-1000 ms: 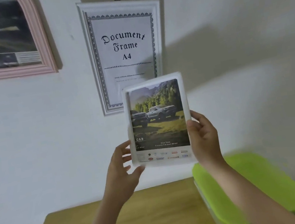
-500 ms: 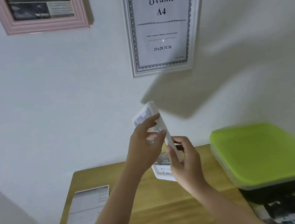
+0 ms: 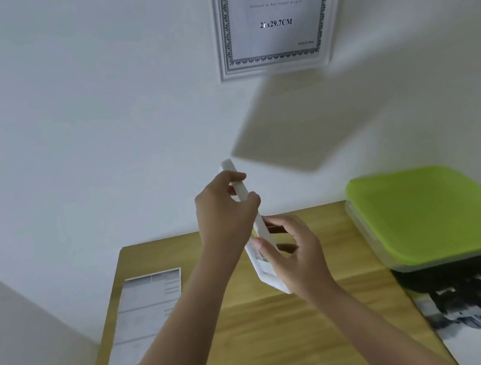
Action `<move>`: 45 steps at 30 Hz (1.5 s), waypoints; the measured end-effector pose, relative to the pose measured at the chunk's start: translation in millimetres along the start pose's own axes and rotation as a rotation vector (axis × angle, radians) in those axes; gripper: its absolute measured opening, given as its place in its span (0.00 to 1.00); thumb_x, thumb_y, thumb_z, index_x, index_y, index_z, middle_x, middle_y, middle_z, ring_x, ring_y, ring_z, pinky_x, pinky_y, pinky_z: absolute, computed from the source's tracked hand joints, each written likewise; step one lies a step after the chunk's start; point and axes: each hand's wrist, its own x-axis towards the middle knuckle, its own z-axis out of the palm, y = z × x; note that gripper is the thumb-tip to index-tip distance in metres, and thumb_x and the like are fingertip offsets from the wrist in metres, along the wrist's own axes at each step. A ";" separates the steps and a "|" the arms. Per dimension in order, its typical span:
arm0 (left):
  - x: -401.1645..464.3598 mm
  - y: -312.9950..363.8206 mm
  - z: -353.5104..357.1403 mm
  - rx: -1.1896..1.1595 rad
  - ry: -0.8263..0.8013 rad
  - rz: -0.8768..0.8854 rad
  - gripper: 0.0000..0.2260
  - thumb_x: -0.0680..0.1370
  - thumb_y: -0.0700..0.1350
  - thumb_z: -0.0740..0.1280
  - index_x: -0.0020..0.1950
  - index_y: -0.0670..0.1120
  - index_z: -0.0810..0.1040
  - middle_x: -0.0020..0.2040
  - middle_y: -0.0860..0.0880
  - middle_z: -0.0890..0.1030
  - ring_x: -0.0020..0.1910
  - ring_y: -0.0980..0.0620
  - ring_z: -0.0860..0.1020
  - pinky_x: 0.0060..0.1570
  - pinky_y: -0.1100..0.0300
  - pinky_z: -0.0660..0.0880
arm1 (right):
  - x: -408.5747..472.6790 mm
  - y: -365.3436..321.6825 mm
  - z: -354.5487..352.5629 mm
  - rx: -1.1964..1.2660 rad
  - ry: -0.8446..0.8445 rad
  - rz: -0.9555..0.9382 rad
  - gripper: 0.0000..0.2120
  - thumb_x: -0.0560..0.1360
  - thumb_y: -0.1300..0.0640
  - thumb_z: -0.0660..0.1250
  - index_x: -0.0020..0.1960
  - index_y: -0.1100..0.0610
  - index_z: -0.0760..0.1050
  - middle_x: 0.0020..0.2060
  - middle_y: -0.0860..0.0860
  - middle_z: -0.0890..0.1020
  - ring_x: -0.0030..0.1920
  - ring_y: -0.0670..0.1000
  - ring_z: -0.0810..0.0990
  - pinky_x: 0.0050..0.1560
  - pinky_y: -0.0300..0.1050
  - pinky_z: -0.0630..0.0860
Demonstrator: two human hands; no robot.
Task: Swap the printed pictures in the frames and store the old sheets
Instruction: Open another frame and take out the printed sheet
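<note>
White plastic is what we are holding: a small white picture frame (image 3: 249,213), up in the air above the wooden table (image 3: 260,339). We are seeing it almost edge-on. Its long side is running from up near the wall down toward us, with the low end closest to the table.

Our left hand (image 3: 222,214) is gripping the upper part, fingers curled over the thin edge. Our right hand (image 3: 297,256) is holding the lower part, with the thumb on the picture side and the other fingers loosely bent behind it. The back of the frame is facing right, so our right hand is the nearer one to it. We think that hand should be opening the back.

A printed sheet (image 3: 146,314) is lying on the table to the left. A box with a green lid (image 3: 431,213) is sitting to the right, on the corner of a dark print (image 3: 478,301).
</note>
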 end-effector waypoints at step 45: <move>-66.1 -268.4 34.4 0.426 -0.637 -0.089 0.61 0.53 0.74 0.69 0.77 0.49 0.46 0.74 0.53 0.56 0.68 0.51 0.58 0.68 0.53 0.61 | -29.5 187.4 13.4 -0.489 -0.184 0.537 0.32 0.68 0.45 0.73 0.69 0.48 0.69 0.49 0.51 0.72 0.49 0.51 0.76 0.56 0.46 0.74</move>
